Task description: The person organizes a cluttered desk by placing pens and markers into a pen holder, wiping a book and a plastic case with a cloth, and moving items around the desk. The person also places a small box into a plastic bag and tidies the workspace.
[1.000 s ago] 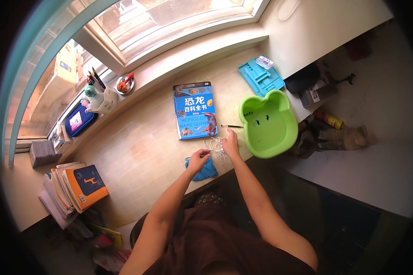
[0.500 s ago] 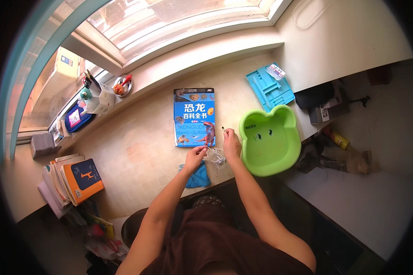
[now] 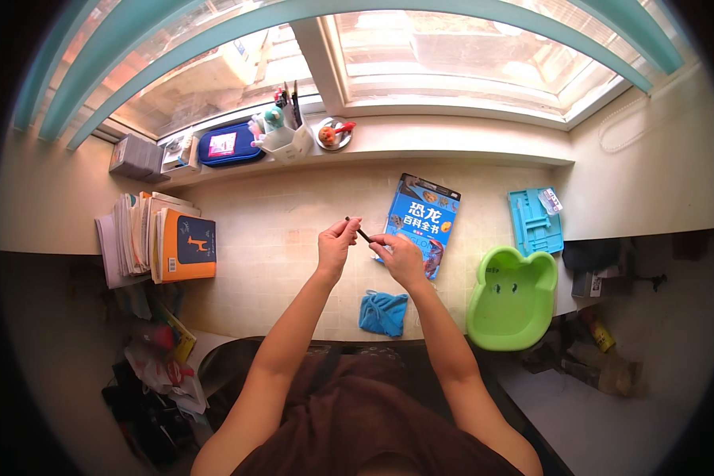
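Note:
A thin black stick, pen-like in shape (image 3: 362, 236), is held slanting between my two hands above the desk. My left hand (image 3: 337, 248) pinches its upper left end, with a dark tip showing past the fingers. Its lower right end is in the fingers of my right hand (image 3: 401, 259). Just behind the right hand lies a blue dinosaur book (image 3: 423, 214), tilted on the desk and partly covered by that hand. A folded blue cloth pouch (image 3: 383, 313) rests at the front edge, below the right hand.
A green basin (image 3: 512, 305) and a turquoise plastic tray (image 3: 531, 222) are on the right. Books (image 3: 186, 247) stand stacked at the left. The window ledge bears a pen holder (image 3: 287, 141), a blue case (image 3: 228, 144) and a small dish (image 3: 335, 135).
My view has swung, shifting the desk things rightward. Both hands have left the white cord by the book, which I no longer see, and now grip the black stick together farther left.

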